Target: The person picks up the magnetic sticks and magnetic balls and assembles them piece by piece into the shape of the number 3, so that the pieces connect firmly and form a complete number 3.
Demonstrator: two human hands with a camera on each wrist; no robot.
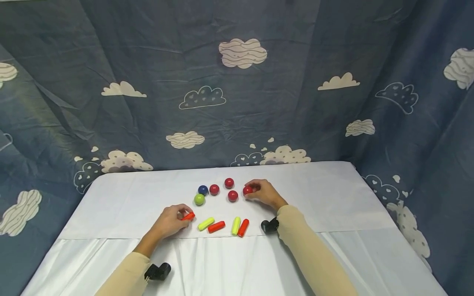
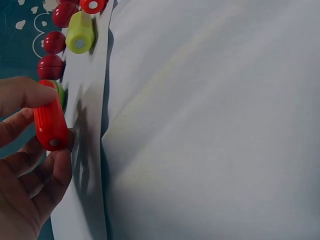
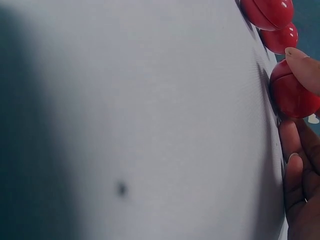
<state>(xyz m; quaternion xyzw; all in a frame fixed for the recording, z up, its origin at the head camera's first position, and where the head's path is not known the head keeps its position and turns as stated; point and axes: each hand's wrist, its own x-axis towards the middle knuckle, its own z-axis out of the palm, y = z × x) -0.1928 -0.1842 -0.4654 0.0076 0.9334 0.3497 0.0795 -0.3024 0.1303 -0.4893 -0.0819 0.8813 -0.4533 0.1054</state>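
Note:
My left hand (image 1: pixel 171 220) pinches a short red ribbed cylinder (image 2: pixel 51 122) between thumb and fingers, at the left of the row of cylinders. In the left wrist view a small grey dot marks its near end. Toward the back, my right hand (image 1: pixel 263 192) grips a glossy red ball (image 3: pixel 292 92) with a seam around it, thumb over its top and fingers beneath. Just left of that ball are two more red balls, one farther back (image 1: pixel 229 183) and one nearer (image 1: pixel 233 196).
Another red ball (image 1: pixel 214 189), a blue ball (image 1: pixel 203 190) and a green ball (image 1: pixel 199 200) sit close together on the white cloth (image 1: pixel 318 197). Between the hands lie two yellow-green cylinders (image 1: pixel 205 223) and two red cylinders (image 1: pixel 216 227). A dark cloud-print curtain (image 1: pixel 159 115) hangs behind.

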